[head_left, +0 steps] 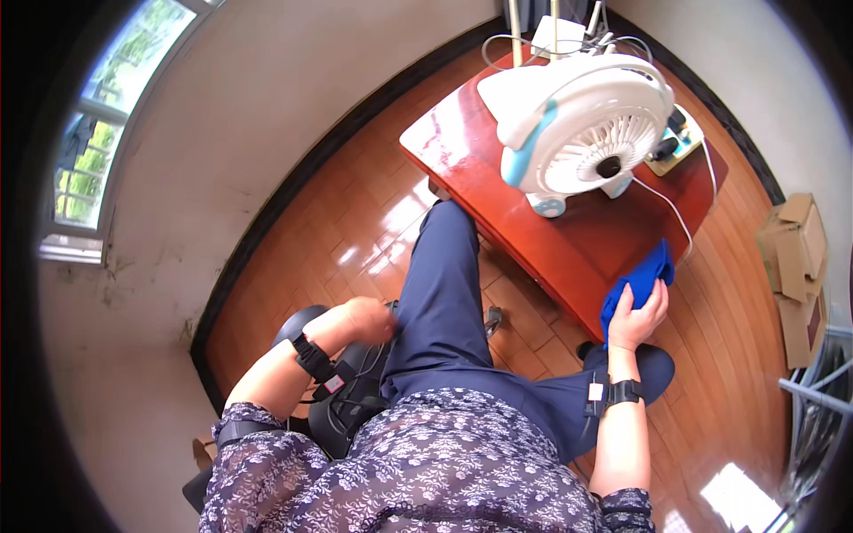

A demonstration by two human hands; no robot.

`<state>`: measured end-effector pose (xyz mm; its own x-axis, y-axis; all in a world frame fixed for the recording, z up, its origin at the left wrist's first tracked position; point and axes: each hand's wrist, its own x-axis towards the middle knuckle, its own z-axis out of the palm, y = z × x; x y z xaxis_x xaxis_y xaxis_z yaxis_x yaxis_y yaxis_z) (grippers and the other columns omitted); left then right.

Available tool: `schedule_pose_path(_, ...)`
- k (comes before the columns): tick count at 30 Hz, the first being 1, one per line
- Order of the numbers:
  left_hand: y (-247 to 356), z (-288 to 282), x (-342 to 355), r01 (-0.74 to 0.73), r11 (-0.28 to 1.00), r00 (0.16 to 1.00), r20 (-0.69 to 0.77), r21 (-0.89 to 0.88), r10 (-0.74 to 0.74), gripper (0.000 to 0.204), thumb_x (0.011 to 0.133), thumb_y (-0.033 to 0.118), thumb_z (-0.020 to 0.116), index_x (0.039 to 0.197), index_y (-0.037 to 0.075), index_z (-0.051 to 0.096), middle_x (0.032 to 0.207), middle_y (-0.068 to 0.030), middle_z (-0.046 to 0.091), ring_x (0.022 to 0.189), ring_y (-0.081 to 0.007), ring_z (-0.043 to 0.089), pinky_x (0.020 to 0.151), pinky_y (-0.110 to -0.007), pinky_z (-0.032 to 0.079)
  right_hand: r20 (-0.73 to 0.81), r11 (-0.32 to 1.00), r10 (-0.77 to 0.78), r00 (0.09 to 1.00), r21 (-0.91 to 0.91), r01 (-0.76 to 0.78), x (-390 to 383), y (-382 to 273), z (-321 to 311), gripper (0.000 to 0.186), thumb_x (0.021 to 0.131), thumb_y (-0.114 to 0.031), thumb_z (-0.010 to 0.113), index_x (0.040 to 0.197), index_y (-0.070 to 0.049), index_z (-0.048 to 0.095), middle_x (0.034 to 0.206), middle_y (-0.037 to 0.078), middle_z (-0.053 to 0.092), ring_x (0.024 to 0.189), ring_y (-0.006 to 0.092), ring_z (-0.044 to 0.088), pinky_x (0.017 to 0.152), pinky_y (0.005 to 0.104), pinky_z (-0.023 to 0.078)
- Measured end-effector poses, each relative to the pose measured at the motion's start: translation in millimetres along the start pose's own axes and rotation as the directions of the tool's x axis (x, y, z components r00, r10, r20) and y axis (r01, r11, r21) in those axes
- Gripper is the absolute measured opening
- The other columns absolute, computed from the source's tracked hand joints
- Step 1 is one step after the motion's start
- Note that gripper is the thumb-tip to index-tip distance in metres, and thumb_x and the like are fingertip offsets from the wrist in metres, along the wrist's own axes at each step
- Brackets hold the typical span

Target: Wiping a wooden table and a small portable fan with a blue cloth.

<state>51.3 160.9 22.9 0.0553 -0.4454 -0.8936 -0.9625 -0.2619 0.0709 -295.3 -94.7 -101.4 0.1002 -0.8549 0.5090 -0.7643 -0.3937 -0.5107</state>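
Cloth [636,286], blue and bunched, lies at the near edge of the red-brown table [462,133], and the right hand [638,322] grips its lower end, the fingers [659,298] curled round the fabric so that the thumb sits on one side and the rest on the other. Just beyond those fingers, further onto the table, stands a white fan [582,120] with pale blue trim, its round grille tilted toward the cloth; a thin white cable [671,209] runs across the table between the fan and the cloth. Behind the fan, well away from the fingers, a small device [680,142] sits near the table's far corner. The left hand [369,320] is well apart from the cloth, resting at the edge of a dark seat [351,395] beside the person's thigh in blue trousers; its fingers are tucked under and hidden, so I cannot tell how they stand. Cardboard boxes [795,266] lie on the wooden floor off to the right of the right hand.
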Motion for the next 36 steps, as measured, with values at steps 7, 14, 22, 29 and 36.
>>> schedule_pose_path(7, 81.0, -79.7, 28.9, -0.525, 0.844, 0.605, -0.648, 0.113, 0.463, 0.034, 0.080, 0.015, 0.065, 0.111, 0.004, 0.059, 0.114, -0.0141, 0.060, 0.109, -0.0315, 0.057, 0.093, -0.039, 0.049, 0.016, 0.999, 0.047, 0.999, 0.005, -0.047, 2.3, -2.6, -3.1, 0.056, 0.080, -0.028, 0.070, 0.126, 0.000, 0.052, 0.132, 0.018, 0.049, 0.121, 0.0381, 0.045, 0.102, 0.0483, 0.036)
schedule_pose_path(14, 115.7, -61.6, 68.9, -0.587, 0.749, 0.346, -0.741, 0.308, 0.576, 0.045, 0.076, 0.019, 0.071, 0.115, 0.004, 0.057, 0.118, -0.0154, 0.060, 0.111, -0.0348, 0.057, 0.096, -0.043, 0.046, 0.031, 0.999, -0.013, 0.999, 0.044, 0.012, 0.0, -5.8, 1.6, 0.055, 0.082, -0.027, 0.070, 0.126, 0.001, 0.051, 0.130, 0.022, 0.049, 0.121, 0.0393, 0.046, 0.102, 0.0488, 0.037)
schedule_pose_path(22, 48.9, -82.0, -6.0, -0.478, 0.866, 0.537, -0.731, 0.148, 0.422, 0.017, 0.079, 0.020, 0.063, 0.087, 0.006, 0.065, 0.088, -0.0084, 0.064, 0.090, -0.0284, 0.062, 0.083, -0.040, 0.051, 0.008, 0.997, -0.068, 0.998, -0.029, 0.068, 3.0, 24.6, -0.7, 0.052, 0.088, -0.028, 0.068, 0.126, 0.004, 0.052, 0.126, 0.022, 0.053, 0.118, 0.0382, 0.050, 0.101, 0.0460, 0.041)
schedule_pose_path(29, 57.3, -86.0, -7.9, -0.551, 0.786, 0.555, -0.580, 0.280, 0.596, 0.019, 0.084, 0.023, 0.061, 0.092, 0.008, 0.068, 0.092, -0.0086, 0.067, 0.095, -0.0276, 0.064, 0.083, -0.040, 0.052, 0.068, 0.998, -0.006, 0.998, -0.059, 0.010, 5.2, 27.2, -1.4, 0.052, 0.090, -0.030, 0.066, 0.127, 0.003, 0.052, 0.126, 0.021, 0.054, 0.118, 0.0373, 0.050, 0.102, 0.0455, 0.041)
schedule_pose_path(36, 52.9, -92.8, -22.1, -0.440, 0.812, 0.652, -0.485, 0.384, 0.583, 0.020, 0.085, 0.025, 0.059, 0.096, 0.012, 0.069, 0.095, -0.0059, 0.068, 0.097, -0.0254, 0.065, 0.082, -0.039, 0.052, 0.084, 0.998, 0.001, 0.996, -0.070, 0.005, 8.8, 30.2, 0.1, 0.052, 0.090, -0.030, 0.065, 0.127, 0.003, 0.052, 0.126, 0.021, 0.054, 0.118, 0.0371, 0.050, 0.102, 0.0454, 0.041)
